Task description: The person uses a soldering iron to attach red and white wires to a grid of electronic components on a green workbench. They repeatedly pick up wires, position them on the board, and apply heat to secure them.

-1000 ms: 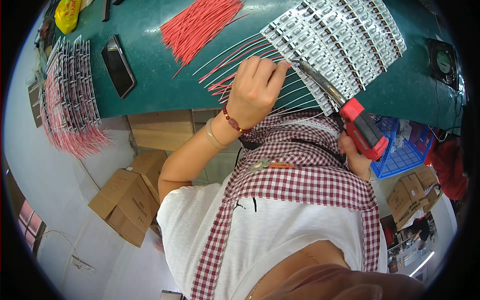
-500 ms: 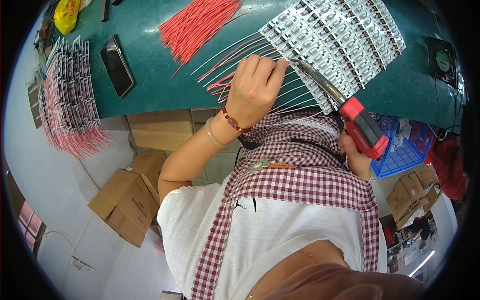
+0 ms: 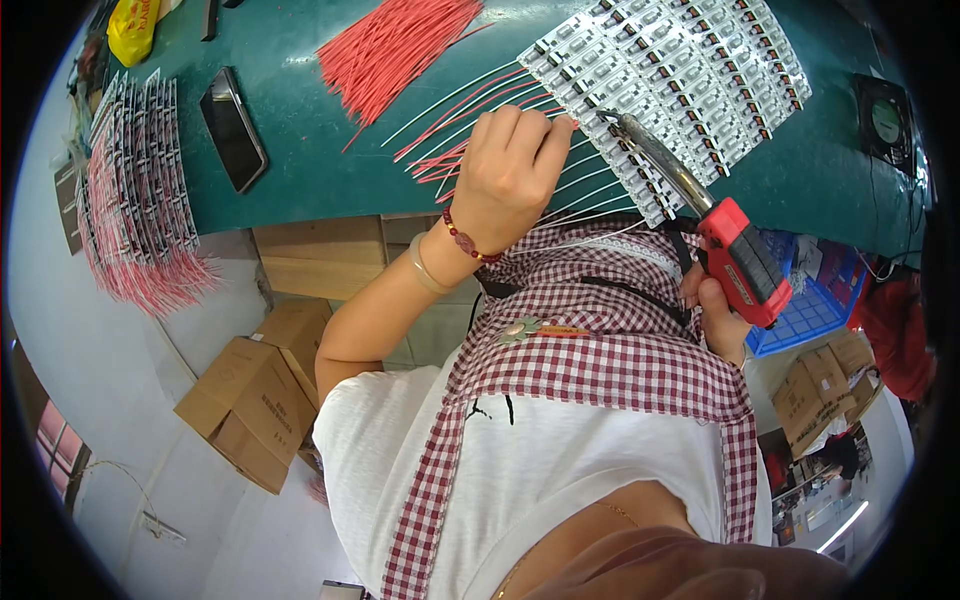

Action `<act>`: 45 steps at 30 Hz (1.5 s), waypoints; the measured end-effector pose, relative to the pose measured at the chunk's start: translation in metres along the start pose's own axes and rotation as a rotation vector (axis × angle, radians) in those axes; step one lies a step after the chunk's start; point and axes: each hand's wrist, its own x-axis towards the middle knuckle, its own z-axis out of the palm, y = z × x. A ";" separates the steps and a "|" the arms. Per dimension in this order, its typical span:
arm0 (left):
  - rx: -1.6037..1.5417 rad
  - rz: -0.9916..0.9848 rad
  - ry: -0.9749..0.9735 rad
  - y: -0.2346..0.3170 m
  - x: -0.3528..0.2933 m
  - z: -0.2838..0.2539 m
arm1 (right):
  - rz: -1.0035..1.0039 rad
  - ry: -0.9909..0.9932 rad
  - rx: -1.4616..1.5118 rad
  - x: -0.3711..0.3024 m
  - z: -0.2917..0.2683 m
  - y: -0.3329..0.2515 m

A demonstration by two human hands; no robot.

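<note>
A large panel of small white circuit boards (image 3: 690, 75) lies on the green table. Red and white wires (image 3: 570, 185) stick out from its left edge. At that edge my left hand (image 3: 515, 160) is closed in a pinch on a red wire, its fingertips mostly hidden behind the knuckles. My right hand (image 3: 720, 315) grips a red and black soldering gun (image 3: 745, 260) from below. Its long metal barrel reaches over the panel, and the bent tip stands a little to the right of my left fingertips. I cannot tell whether the tip touches the boards.
A heap of cut red wires (image 3: 395, 55) lies beyond my left hand. Further left are a phone (image 3: 234, 130) and a stack of wired panels (image 3: 140, 190) at the table's end. A small black fan (image 3: 885, 120) stands at the right, above a blue basket (image 3: 800, 320). Cardboard boxes (image 3: 245, 405) sit below.
The soldering gun has shifted right and slightly toward me, its tip drawing away from my left fingertips. My left hand has hardly moved.
</note>
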 end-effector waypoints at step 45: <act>-0.053 0.055 -0.007 0.012 -0.013 0.008 | 0.022 0.004 -0.109 -0.022 -0.012 0.027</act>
